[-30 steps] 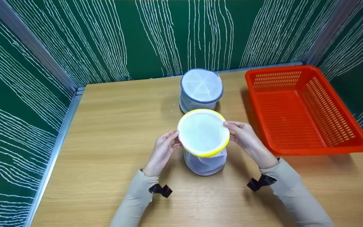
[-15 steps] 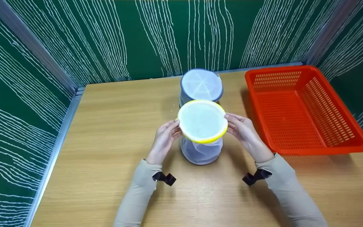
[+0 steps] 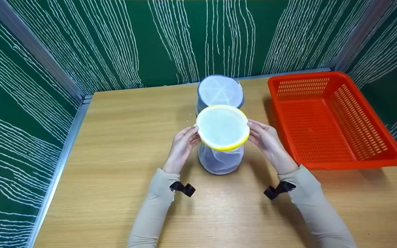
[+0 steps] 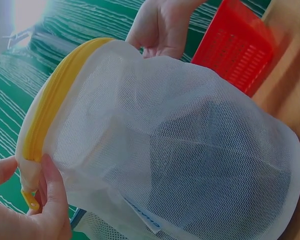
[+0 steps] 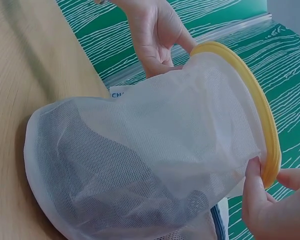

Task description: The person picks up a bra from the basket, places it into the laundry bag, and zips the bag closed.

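Observation:
A white mesh laundry bag (image 3: pixel 223 128) with a yellow zip round its top stands upright at mid-table in the head view. My left hand (image 3: pixel 182 148) pinches its top edge on the left, beside the yellow zip pull (image 4: pixel 31 199). On the opposite side my right hand (image 3: pixel 268 146) pinches the same edge between thumb and fingers. The bag's mesh body (image 5: pixel 155 145) hangs below the rim, its base at the table. Something dark shows through the lower mesh; I cannot tell what. Directly behind stands a second mesh laundry bag (image 3: pixel 221 90) with a blue-grey rim, partly covered by the first.
A red perforated plastic basket (image 3: pixel 317 134) stands on the right of the wooden table (image 3: pixel 126 155), close to my right hand. Green panels with white lines (image 3: pixel 171 41) enclose the table at the back and sides.
Both hands have moved away from my body, carrying the yellow-zipped laundry bag toward the blue-rimmed one. The grip on the rim looks the same, and the basket has stayed put.

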The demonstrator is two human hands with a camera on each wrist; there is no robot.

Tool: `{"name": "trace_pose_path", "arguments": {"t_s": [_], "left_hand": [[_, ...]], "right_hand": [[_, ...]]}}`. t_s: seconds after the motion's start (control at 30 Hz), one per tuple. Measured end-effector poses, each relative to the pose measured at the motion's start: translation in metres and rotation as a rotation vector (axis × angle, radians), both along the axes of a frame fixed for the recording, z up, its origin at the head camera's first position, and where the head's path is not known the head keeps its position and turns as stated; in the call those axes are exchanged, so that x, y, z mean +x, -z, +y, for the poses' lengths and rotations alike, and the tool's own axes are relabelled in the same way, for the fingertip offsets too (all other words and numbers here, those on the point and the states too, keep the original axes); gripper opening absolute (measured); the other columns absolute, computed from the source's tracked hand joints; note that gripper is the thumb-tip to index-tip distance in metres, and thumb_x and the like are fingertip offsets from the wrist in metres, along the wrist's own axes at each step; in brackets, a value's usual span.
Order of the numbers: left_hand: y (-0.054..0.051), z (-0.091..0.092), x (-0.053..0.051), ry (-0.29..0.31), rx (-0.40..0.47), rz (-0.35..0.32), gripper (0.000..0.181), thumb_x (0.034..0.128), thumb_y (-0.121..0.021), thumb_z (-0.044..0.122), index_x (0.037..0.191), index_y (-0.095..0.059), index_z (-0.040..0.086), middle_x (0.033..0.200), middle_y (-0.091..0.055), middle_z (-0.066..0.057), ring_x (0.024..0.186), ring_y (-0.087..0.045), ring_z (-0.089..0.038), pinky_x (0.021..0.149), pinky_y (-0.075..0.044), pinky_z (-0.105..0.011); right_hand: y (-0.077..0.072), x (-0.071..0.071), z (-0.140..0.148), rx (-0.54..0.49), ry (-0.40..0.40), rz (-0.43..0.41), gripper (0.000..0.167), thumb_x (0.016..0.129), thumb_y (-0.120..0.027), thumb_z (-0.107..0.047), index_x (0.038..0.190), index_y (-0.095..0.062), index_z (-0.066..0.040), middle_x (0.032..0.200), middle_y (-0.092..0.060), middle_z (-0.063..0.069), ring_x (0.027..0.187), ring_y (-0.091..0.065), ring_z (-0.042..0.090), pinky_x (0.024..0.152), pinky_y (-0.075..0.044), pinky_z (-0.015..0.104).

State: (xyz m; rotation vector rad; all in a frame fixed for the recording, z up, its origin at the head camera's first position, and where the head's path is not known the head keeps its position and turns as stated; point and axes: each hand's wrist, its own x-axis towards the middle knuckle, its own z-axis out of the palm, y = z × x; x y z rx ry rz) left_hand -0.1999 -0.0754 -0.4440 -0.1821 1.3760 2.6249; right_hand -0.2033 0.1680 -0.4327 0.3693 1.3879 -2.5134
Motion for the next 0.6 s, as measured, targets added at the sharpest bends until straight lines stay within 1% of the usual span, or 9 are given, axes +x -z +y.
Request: {"name": "trace_pose_path", "arguments": {"t_s": [0.1, 0.2, 0.37, 0.4, 0.47, 0.53, 0.6], "left_hand": [[0.0, 0.001, -0.002, -0.005, -0.007, -0.011, 0.009, 0.0869, -0.048, -0.002, 0.082, -0.054, 0.003, 0.074, -0.058, -0.004, 0.067, -0.057, -0.013, 0.066, -0.049, -0.023], [0.002, 0.002, -0.003, -0.007, -0.013, -0.017, 0.007, 0.0868, -0.049, -0.001, 0.082, -0.053, 0.002, 0.074, -0.058, -0.004, 0.067, -0.057, -0.013, 0.066, -0.049, -0.023], [0.007, 0.003, -0.005, -0.01, -0.02, -0.029, 0.009, 0.0867, -0.049, 0.0, 0.08, -0.054, 0.004, 0.072, -0.058, -0.003, 0.067, -0.057, -0.013, 0.064, -0.049, -0.022], [0.008, 0.003, -0.006, -0.01, -0.023, -0.033, 0.009, 0.0867, -0.05, 0.0, 0.08, -0.054, 0.004, 0.072, -0.059, -0.003, 0.066, -0.057, -0.013, 0.064, -0.049, -0.022], [0.01, 0.003, -0.006, -0.008, -0.028, -0.037, 0.009, 0.0866, -0.05, 0.0, 0.08, -0.054, 0.005, 0.072, -0.059, -0.003, 0.067, -0.057, -0.012, 0.065, -0.048, -0.022], [0.012, 0.003, -0.006, -0.006, -0.031, -0.044, 0.009, 0.0864, -0.05, 0.0, 0.08, -0.054, 0.005, 0.072, -0.059, -0.003, 0.066, -0.057, -0.012, 0.065, -0.048, -0.022], [0.013, 0.003, -0.005, -0.003, -0.034, -0.05, 0.009, 0.0863, -0.05, 0.0, 0.079, -0.054, 0.005, 0.072, -0.059, -0.003, 0.066, -0.057, -0.012, 0.065, -0.049, -0.022]], "right_hand": [[0.002, -0.002, 0.001, -0.007, -0.001, -0.008, 0.016, 0.082, -0.062, -0.009, 0.098, -0.058, -0.006, 0.086, -0.067, 0.003, 0.079, -0.063, 0.013, 0.074, -0.05, 0.024], [0.004, -0.004, 0.001, -0.004, -0.006, -0.008, 0.027, 0.083, -0.061, -0.01, 0.107, -0.052, -0.002, 0.085, -0.066, 0.003, 0.078, -0.062, 0.012, 0.073, -0.05, 0.023], [0.009, -0.005, 0.002, -0.005, -0.011, -0.009, 0.033, 0.085, -0.058, -0.009, 0.113, -0.046, 0.001, 0.084, -0.066, 0.002, 0.078, -0.062, 0.012, 0.072, -0.05, 0.022], [0.01, -0.006, 0.002, 0.001, -0.014, -0.009, 0.034, 0.085, -0.057, -0.008, 0.114, -0.045, 0.002, 0.084, -0.066, 0.002, 0.078, -0.062, 0.012, 0.073, -0.05, 0.022], [0.013, -0.006, 0.003, 0.022, -0.017, -0.025, 0.042, 0.084, -0.059, -0.01, 0.12, -0.043, 0.003, 0.085, -0.066, 0.001, 0.079, -0.062, 0.011, 0.074, -0.05, 0.022], [0.015, -0.006, 0.003, 0.042, -0.025, -0.034, 0.05, 0.084, -0.059, -0.012, 0.127, -0.039, 0.004, 0.086, -0.066, 0.0, 0.08, -0.062, 0.011, 0.075, -0.049, 0.022], [0.016, -0.006, 0.003, 0.062, -0.031, -0.031, 0.055, 0.084, -0.059, -0.013, 0.13, -0.034, 0.005, 0.086, -0.066, -0.001, 0.08, -0.062, 0.011, 0.076, -0.049, 0.023]]}}
